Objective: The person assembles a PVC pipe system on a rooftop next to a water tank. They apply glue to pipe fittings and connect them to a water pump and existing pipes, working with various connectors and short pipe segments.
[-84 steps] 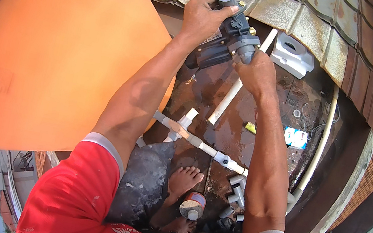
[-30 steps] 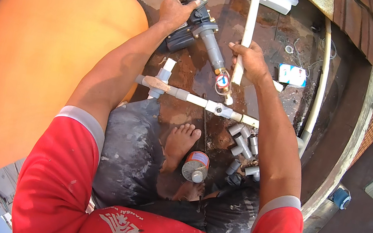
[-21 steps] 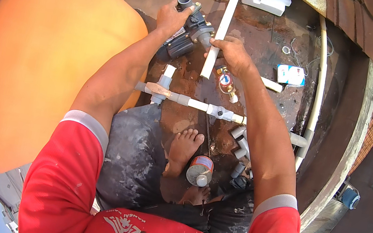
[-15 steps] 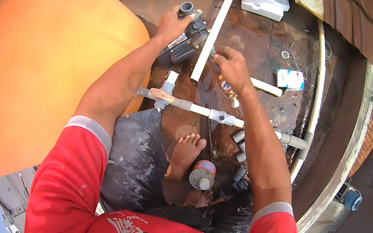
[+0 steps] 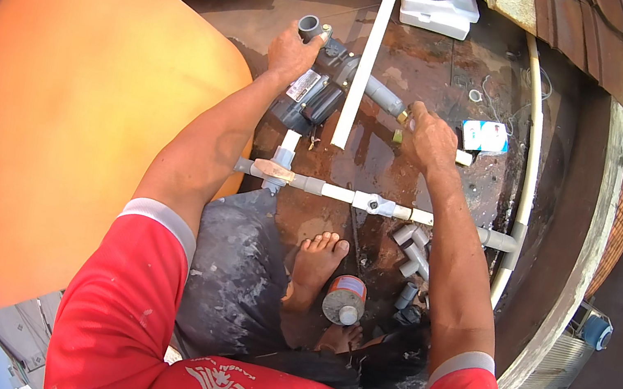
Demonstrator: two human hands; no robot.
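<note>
A dark grey water pump (image 5: 308,98) lies at the far left of the middle. My left hand (image 5: 293,55) is closed on its upper end, next to a short upright grey pipe opening (image 5: 309,25). From the pump's right side runs a grey pipe (image 5: 384,96), which ends in a brass fitting (image 5: 403,116). My right hand (image 5: 431,139) is closed at that fitting, fingertips against it; the palm hides what else is there. A yellowish piece shows just below the fingers. A long white pipe (image 5: 366,62) crosses over the grey pipe beside the pump.
A horizontal pipe run with a white valve (image 5: 373,204) crosses nearer me. Several grey pipe fittings (image 5: 414,250) and a round can (image 5: 344,300) lie by my feet. The big orange tank (image 5: 89,130) fills the left; white foam packing (image 5: 435,21) sits at the back.
My right hand has moved right along the grey pipe to its brass end. The gauge that showed below that hand is out of sight. My left hand stays on the pump.
</note>
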